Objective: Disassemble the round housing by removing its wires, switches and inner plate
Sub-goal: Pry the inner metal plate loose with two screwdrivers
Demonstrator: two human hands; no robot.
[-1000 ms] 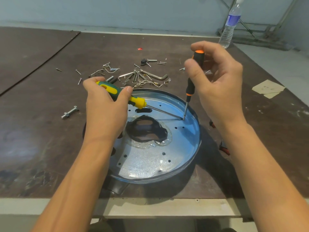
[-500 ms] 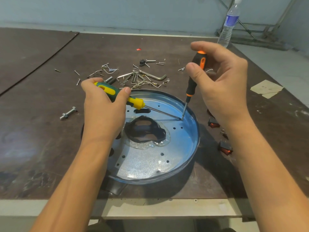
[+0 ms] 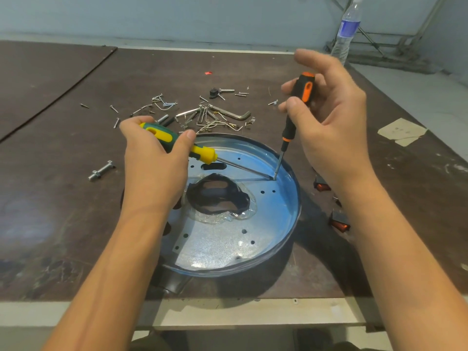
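The big brown table [image 3: 76,198] is lying under both my hands; the round housing [image 3: 295,198] is sitting on it, right below and between my hands, with its open side facing up; the shiny inner plate [image 3: 215,244] is lying flat inside the housing, under my left wrist and out to its right.

My left hand [image 3: 154,168] is curling round the handle of a green and yellow screwdriver [image 3: 202,153], with my thumb pressing on its side; the long metal part is pointing away to the right, low over the plate.

My right hand [image 3: 334,127] is pinching the handle of a black and orange screwdriver [image 3: 302,89] between thumb and fingers, with my first finger sticking out above it; this one is standing almost upright; the two tips are meeting below my right thumb, by the far right wall of the housing.

A water bottle [image 3: 345,34] is standing far behind my right hand; red switches [image 3: 340,222] are lying just beside my right wrist; a bent metal key [image 3: 233,114] and loose screws [image 3: 162,102] are lying behind my left hand; a bolt [image 3: 101,170] is lying to its left.
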